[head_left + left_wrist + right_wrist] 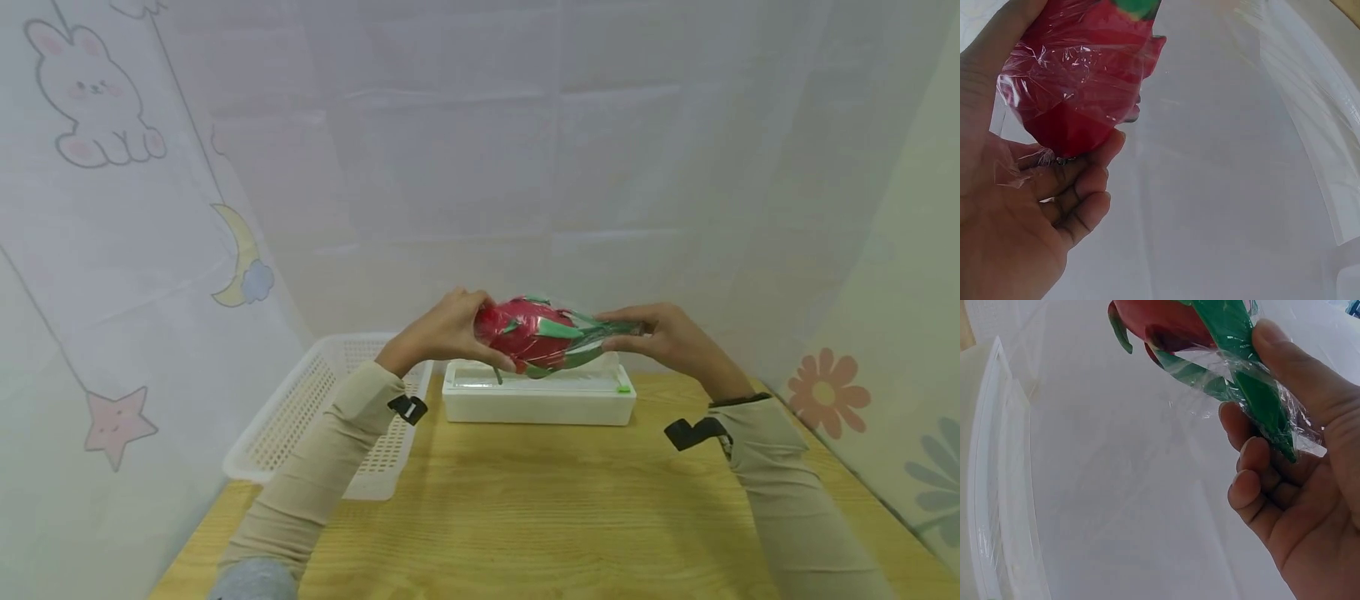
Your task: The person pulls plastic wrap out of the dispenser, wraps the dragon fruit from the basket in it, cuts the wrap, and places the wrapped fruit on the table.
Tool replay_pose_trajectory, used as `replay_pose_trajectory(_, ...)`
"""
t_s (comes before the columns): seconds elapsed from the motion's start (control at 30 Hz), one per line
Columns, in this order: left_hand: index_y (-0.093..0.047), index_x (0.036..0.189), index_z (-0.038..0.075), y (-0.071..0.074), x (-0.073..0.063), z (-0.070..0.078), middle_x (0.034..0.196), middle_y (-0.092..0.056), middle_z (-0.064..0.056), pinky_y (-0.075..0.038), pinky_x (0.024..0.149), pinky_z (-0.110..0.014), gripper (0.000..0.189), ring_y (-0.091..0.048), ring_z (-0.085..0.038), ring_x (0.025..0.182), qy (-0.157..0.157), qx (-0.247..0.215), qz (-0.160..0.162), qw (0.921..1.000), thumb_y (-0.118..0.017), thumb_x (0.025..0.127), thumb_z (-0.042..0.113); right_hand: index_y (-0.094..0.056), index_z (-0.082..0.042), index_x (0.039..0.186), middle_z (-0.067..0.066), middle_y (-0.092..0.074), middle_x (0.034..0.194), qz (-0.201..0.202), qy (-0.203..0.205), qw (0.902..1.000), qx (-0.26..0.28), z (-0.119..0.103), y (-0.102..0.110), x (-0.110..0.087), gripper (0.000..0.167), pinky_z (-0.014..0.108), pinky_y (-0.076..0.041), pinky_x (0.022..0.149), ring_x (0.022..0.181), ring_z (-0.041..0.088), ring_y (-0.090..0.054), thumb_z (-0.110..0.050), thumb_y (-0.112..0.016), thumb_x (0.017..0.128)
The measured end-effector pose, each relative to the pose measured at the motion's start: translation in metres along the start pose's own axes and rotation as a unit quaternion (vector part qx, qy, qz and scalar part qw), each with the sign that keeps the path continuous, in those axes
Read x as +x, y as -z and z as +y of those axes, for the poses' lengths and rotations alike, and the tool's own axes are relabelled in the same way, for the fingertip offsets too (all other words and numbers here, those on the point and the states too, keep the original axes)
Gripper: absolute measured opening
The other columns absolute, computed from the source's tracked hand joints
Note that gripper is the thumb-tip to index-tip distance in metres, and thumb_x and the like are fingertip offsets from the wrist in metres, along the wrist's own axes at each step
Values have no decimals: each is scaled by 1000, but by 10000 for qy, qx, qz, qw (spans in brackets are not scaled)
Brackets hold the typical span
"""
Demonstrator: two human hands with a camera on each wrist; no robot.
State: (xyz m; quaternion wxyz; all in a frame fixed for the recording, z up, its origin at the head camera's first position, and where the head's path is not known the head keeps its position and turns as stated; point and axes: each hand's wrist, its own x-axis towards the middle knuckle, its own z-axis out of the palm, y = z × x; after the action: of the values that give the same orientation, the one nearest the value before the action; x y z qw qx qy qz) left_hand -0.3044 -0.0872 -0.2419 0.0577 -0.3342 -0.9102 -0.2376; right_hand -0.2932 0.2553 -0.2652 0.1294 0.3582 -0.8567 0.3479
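Note:
A red dragon fruit (531, 335) with green leafy tips is wrapped in clear plastic film and held up in the air between both hands. My left hand (450, 332) grips its rounded red end; in the left wrist view the thumb and fingers curl round the filmed fruit (1085, 81). At the other end my right hand (660, 337) pinches the green tips, with film gathered about them, between thumb and fingers, as the right wrist view shows at the green tips (1260, 400). Behind and below the fruit stands a white cling film box (540, 407).
To the left on the wooden table (555, 517) stands a white perforated plastic basket (300, 400), partly behind the left forearm. A green piece (623, 389) sits at the box's right end. A pale printed cloth (450, 167) hangs behind the table.

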Motion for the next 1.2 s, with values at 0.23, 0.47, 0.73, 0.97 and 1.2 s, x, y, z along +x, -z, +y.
replay_pose_trajectory(0.23, -58, 120, 2, 0, -3, -2, 103, -63, -1, -55, 76, -31, 76, -56, -17, 95, -56, -372, -339, 9987, -87, 69, 52, -70, 1, 121, -11, -56, 70, -221, 46, 9986, 469, 0, 2, -2, 29, 24, -37, 51, 54, 3, -36, -5, -69, 93)
replay_pose_trajectory(0.47, -61, 115, 2, -5, -6, -7, 89, -68, -1, -52, 64, -29, 65, -59, -14, 73, -181, -693, -571, 9958, -84, 74, 47, -72, 2, 117, -11, -57, 64, -430, -19, 9970, 647, 7, -3, -4, 23, 28, -42, 54, 57, 7, -43, -7, -62, 98)
replay_pose_trajectory(0.73, -61, 113, 6, -12, -11, -9, 94, -67, -2, -55, 68, -30, 61, -62, -16, 79, 162, -903, -839, 9922, -79, 76, 50, -72, 3, 114, -6, -65, 75, -607, 162, 9933, 969, 16, -11, -6, 21, 29, -48, 54, 59, 12, -53, -4, -56, 101)
replay_pose_trajectory(0.97, -59, 116, 7, -17, -15, -11, 100, -66, -2, -56, 72, -33, 60, -63, -18, 86, 398, -1002, -895, 9901, -77, 78, 51, -72, 0, 109, 3, -62, 82, -530, -388, 9883, 1376, 11, -20, -11, 23, 31, -51, 64, 70, 17, -57, -12, -54, 104)
replay_pose_trajectory(1.2, -50, 124, 3, -21, -20, -10, 109, -64, -12, -60, 71, -43, 64, -71, -26, 83, 844, -2009, -1138, 9693, -79, 82, 41, -63, 11, 115, 5, -53, 73, -563, -808, 9712, 2170, 11, -27, -14, 30, 38, -58, 63, 59, 19, -50, -15, -51, 106)
